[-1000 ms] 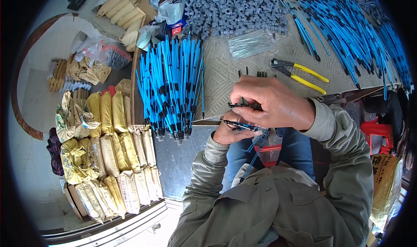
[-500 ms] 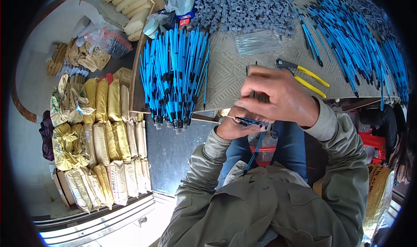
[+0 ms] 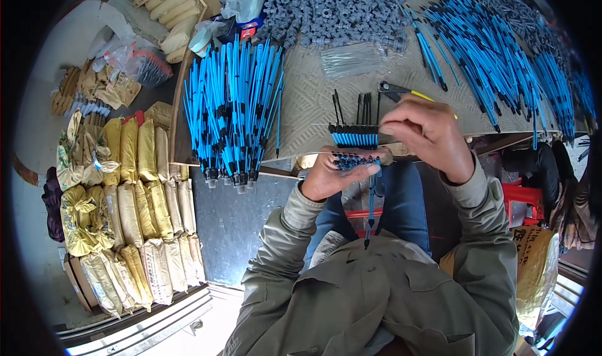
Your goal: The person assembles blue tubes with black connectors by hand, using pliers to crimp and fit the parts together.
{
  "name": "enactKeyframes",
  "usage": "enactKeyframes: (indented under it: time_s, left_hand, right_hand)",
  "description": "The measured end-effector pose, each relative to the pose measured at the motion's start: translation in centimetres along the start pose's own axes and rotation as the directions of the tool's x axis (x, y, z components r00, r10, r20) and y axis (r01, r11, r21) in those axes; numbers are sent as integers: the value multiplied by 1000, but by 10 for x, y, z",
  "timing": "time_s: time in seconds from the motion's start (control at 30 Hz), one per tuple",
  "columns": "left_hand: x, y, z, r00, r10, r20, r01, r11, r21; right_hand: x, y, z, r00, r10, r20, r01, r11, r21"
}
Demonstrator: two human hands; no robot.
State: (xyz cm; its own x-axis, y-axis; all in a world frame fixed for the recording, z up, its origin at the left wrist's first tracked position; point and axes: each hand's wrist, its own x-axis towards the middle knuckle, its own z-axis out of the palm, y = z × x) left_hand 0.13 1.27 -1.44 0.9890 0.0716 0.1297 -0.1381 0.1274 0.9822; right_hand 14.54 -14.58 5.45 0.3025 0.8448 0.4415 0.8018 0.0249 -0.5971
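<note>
My left hand (image 3: 325, 179) is closed around a bundle of blue sticks with black ends (image 3: 355, 138), lined up side by side over the near table edge. Two thin straight wires cross the bundle, their ends sticking out on the left. Several black tips point up from it, and one blue stick hangs below toward my lap. At the bundle's right end is my right hand (image 3: 433, 133), thumb and fingers curled together; what they pinch, if anything, is too small to make out. Behind it lie pliers (image 3: 390, 89) with yellow handles, partly covered by that hand.
Blue sticks stand in a large bunch (image 3: 232, 111) at the table's left edge; more lie in a heap (image 3: 486, 61) at right. Grey plastic fittings (image 3: 338, 11) are piled at the back, before them a sheaf of thin wires (image 3: 352, 60). Wrapped packages (image 3: 125, 205) are stacked at left.
My right hand has moved right, off the top of the bundle, uncovering the row of sticks and the upper wire. The bundle has turned more upright in my left hand.
</note>
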Motion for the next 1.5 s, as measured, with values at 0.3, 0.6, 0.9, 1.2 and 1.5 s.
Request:
enactKeyframes:
  time_s: [0.3,0.6,0.9,1.2,1.5]
  left_hand:
    - [3,-2,-6,993,-10,117,3,998,65]
    - [-4,-14,-7,958,161,237,-214,951,221]
    - [-19,-49,2,896,-443,16,402,798,-448]
    - [-40,-26,-31,966,-137,220,76,961,265]
    - [-43,0,-31,956,-30,293,-112,883,456]
  right_hand:
    - [-12,65,58,968,-124,218,147,985,-92]
    - [3,70,74,878,-217,427,309,938,-158]
    - [7,73,77,888,-193,418,265,957,-121]
    - [0,76,82,928,-216,302,268,953,-142]
    - [0,83,86,897,-299,324,357,924,-137]
